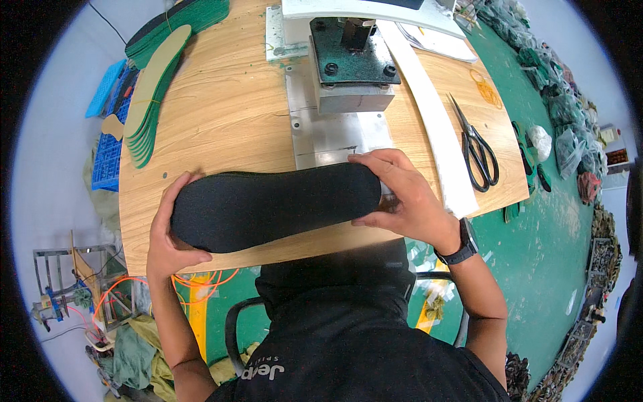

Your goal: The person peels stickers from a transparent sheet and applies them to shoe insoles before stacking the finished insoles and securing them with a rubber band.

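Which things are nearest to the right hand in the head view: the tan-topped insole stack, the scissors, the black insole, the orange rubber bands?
Nearest to the right hand first:
1. Black insole: touching, held at its right end.
2. Scissors: forward and right.
3. Orange rubber bands: beyond the scissors.
4. Tan-topped insole stack: far left.

Bright, with strong fisheye bowing

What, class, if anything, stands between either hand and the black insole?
Nothing visible does: the left hand and right hand hold opposite ends of the black insole directly. The metal block stands beyond the insole, and the scissors lie off to the right, so neither comes between.
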`<state>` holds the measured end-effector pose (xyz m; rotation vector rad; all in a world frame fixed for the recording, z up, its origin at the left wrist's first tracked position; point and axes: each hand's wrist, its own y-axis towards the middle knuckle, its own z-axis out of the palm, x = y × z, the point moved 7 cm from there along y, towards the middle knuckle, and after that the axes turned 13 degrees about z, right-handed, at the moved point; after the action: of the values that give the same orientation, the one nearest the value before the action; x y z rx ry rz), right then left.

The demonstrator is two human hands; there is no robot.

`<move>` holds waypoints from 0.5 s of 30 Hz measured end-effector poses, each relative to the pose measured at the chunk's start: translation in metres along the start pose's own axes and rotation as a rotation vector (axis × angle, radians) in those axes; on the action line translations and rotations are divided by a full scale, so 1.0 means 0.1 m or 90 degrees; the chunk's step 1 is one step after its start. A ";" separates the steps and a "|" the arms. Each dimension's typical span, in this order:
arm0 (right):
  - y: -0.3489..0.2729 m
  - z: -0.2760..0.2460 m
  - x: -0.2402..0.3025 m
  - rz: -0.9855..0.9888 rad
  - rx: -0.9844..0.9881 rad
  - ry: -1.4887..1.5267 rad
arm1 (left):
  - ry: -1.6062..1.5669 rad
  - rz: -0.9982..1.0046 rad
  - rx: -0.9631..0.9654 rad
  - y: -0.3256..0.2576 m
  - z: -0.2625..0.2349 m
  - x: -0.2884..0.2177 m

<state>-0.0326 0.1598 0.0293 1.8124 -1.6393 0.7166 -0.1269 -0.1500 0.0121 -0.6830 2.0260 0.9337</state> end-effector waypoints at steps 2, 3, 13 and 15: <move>-0.01 0.00 0.01 -0.005 -0.008 -0.008 | 0.017 -0.006 0.022 -0.01 -0.02 0.01; -0.01 0.01 0.01 -0.009 -0.011 -0.012 | 0.031 -0.003 0.042 -0.01 -0.05 0.04; -0.04 -0.07 0.05 -0.034 -0.067 -0.104 | 0.104 0.022 0.084 0.04 -0.03 0.02; -0.02 -0.06 0.03 -0.041 -0.064 -0.084 | 0.106 -0.005 0.043 0.04 -0.02 0.05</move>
<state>-0.0300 0.1621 0.0351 1.8638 -1.6614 0.4871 -0.1335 -0.1496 0.0107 -0.7522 2.1894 0.8223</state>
